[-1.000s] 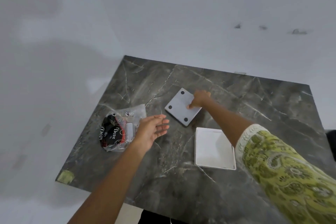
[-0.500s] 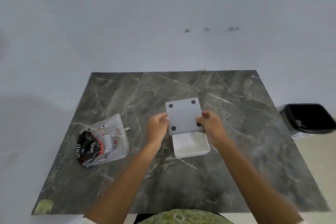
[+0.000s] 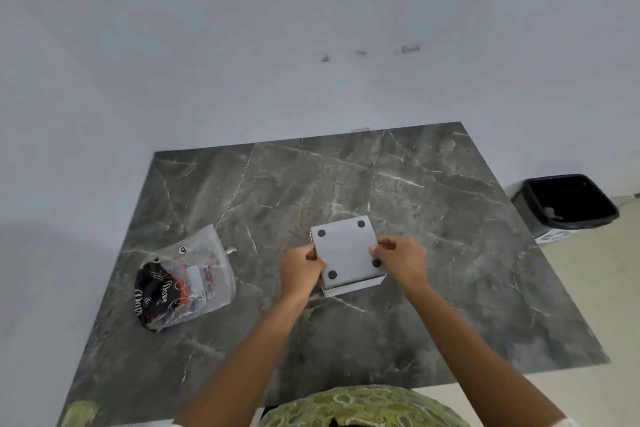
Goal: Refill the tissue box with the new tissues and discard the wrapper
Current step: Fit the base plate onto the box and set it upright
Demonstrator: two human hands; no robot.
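Grey base plate [image 3: 345, 252] now seated on white tissue box [image 3: 353, 287], previously raised; left hand [image 3: 302, 270] at 9 o'clock, right hand [image 3: 399, 258] at 3, both pinching plate edges.

Wrapper [image 3: 185, 279] left of box [image 3: 346, 255] (bin [image 3: 568, 206] off-table, right)

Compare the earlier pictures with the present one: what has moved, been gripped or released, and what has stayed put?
The grey base panel, first on the table under the right hand, now sits over the white tissue box, gripped by both hands; the left hand joined. The wrapper stayed on the table.
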